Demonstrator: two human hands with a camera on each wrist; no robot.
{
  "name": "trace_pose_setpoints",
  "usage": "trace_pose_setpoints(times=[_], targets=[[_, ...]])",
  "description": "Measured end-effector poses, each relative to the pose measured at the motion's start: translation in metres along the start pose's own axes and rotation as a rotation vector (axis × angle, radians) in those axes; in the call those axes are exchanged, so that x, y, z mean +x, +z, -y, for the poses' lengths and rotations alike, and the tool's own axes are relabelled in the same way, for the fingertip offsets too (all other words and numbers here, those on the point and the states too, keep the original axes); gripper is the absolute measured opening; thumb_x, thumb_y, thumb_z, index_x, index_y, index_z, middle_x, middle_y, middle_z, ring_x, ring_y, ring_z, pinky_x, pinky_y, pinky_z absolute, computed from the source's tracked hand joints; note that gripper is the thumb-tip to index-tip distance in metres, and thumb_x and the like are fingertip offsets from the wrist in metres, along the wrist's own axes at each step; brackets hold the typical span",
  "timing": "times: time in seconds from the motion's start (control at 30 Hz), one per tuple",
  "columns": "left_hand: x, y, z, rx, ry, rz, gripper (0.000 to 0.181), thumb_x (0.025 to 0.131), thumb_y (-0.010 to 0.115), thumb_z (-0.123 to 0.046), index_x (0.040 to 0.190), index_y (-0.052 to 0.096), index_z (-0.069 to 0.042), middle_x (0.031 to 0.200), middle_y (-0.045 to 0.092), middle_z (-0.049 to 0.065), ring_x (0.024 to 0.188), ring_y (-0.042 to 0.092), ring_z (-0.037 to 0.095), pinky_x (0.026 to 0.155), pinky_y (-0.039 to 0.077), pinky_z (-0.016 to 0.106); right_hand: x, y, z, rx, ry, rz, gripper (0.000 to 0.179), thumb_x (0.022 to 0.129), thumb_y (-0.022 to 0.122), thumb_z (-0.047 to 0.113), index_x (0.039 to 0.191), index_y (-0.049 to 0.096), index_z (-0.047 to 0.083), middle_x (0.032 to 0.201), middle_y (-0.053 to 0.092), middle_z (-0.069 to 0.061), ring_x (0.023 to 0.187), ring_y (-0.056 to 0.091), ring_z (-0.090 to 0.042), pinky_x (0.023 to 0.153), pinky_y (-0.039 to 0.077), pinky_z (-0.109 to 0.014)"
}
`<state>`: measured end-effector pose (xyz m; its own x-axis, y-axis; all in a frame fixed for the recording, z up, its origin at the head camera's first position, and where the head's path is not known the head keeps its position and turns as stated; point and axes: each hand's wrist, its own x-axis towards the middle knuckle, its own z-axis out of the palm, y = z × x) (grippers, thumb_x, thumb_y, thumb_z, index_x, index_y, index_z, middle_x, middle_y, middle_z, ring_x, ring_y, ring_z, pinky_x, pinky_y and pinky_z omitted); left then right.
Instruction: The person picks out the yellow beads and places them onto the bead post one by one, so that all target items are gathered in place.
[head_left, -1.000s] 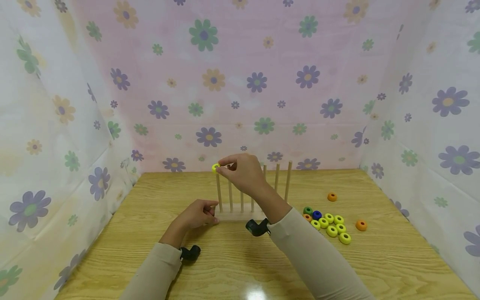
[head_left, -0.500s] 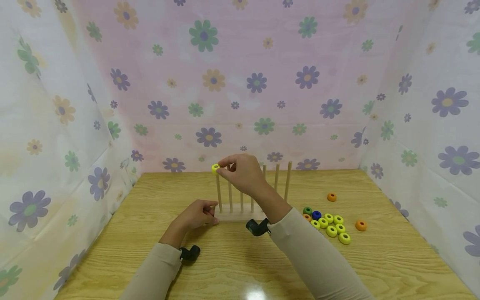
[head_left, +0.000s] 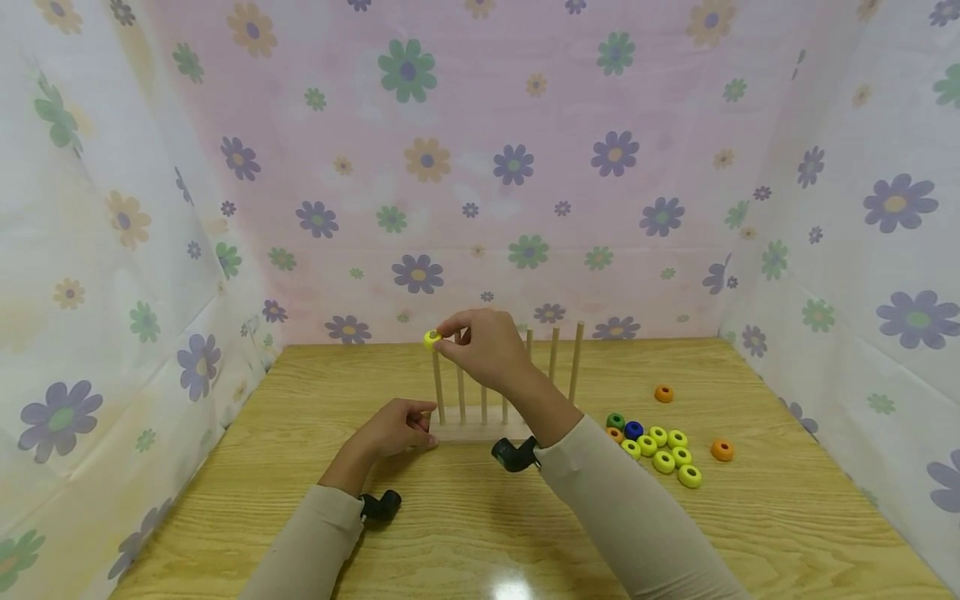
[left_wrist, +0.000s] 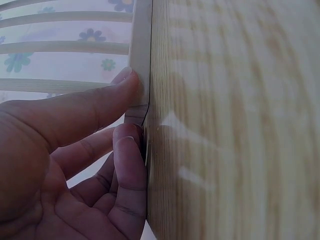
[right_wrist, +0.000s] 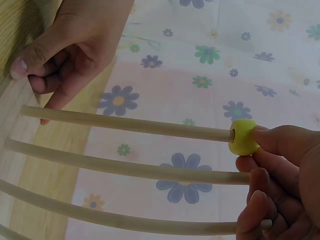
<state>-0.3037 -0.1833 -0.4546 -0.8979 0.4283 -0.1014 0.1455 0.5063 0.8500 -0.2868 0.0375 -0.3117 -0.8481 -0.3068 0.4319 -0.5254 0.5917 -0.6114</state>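
Observation:
Between thumb and index finger, my right hand (head_left: 487,350) pinches a yellow bead (right_wrist: 243,137) at the top of the leftmost peg. In the right wrist view the tip of that peg (right_wrist: 135,123) sits in the bead's hole. The other right fingers lie curled by the ends of the neighbouring pegs. My left hand (head_left: 393,429) grips the left end of the peg stand's wooden base (head_left: 468,431), thumb on the front face and fingers around the end, as the left wrist view shows (left_wrist: 140,50). My right hand and forearm hide part of the stand.
Right of the stand lie several loose yellow beads (head_left: 663,462), a green bead (head_left: 616,421), a blue bead (head_left: 633,431) and a few orange beads (head_left: 722,451). Everything rests on a wood-grain table (head_left: 300,375), with flowered cloth (head_left: 480,167) behind and at both sides.
The yellow bead has come down slightly onto the leftmost peg, whose tip now shows in the hole. My right hand has lowered a little with it; my left hand stays in place.

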Motion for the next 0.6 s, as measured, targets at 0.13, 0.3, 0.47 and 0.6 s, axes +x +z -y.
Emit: trace_pose_setpoints(times=[0.13, 0.3, 0.47, 0.6], targets=[[0.0007, 0.0004, 0.0006, 0.004, 0.001, 0.000, 0.070, 0.090, 0.080, -0.006, 0.153, 0.049, 0.000, 0.094, 0.064, 0.010, 0.077, 0.056, 0.017, 0.068, 0.047, 0.030, -0.0001, -0.0002, -0.0006, -0.002, -0.001, 0.007, 0.017, 0.096, 0.076, 0.029, 0.107, 0.082, 0.019, 0.085, 0.069, 0.006, 0.067, 0.059, -0.013, 0.055, 0.047, -0.029], [0.0010, 0.0008, 0.0006, 0.011, -0.012, -0.010, 0.071, 0.090, 0.081, -0.007, 0.153, 0.049, 0.000, 0.097, 0.065, 0.010, 0.080, 0.058, 0.018, 0.071, 0.050, 0.030, -0.0002, -0.0001, -0.0017, -0.005, -0.009, 0.008, 0.017, 0.096, 0.076, 0.028, 0.109, 0.082, 0.019, 0.085, 0.069, 0.006, 0.069, 0.060, -0.012, 0.056, 0.048, -0.029], [0.0017, 0.0012, 0.0011, 0.026, -0.010, -0.013, 0.070, 0.090, 0.080, -0.007, 0.152, 0.049, 0.000, 0.098, 0.066, 0.011, 0.081, 0.058, 0.018, 0.071, 0.051, 0.031, -0.0004, 0.0006, -0.0028, 0.003, -0.017, 0.000, 0.018, 0.096, 0.076, 0.029, 0.109, 0.082, 0.019, 0.087, 0.069, 0.006, 0.072, 0.061, -0.012, 0.059, 0.050, -0.029], [0.0018, 0.0017, 0.0012, 0.026, -0.015, -0.014, 0.070, 0.090, 0.080, -0.007, 0.152, 0.050, 0.000, 0.098, 0.066, 0.011, 0.081, 0.058, 0.018, 0.070, 0.050, 0.030, -0.0010, 0.0008, -0.0050, 0.029, -0.018, -0.025, 0.019, 0.096, 0.076, 0.028, 0.111, 0.082, 0.018, 0.093, 0.073, 0.006, 0.078, 0.064, -0.011, 0.061, 0.052, -0.029]])
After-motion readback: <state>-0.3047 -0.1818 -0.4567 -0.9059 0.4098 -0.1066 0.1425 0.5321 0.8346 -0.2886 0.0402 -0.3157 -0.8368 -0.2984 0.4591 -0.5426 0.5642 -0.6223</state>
